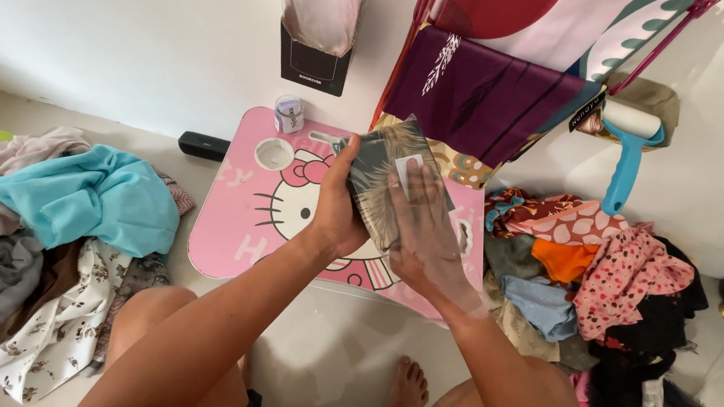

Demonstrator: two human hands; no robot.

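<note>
Fingers [418,201] of right hand [428,235] lying flat, smoothing folded patterned cloth [382,166]. Left hand [335,214] gripping its left edge. Best pressing evenly toward far corner, keeping folds square over pink table [239,237].

Pink cartoon-cat lap table [239,237] on the floor [341,357], small lilac jar [289,113] on top.

Bright, even daylight with soft shadows on the white wall [134,31] — wide-angle bending at edges, slightly motion-blurred hands.
</note>
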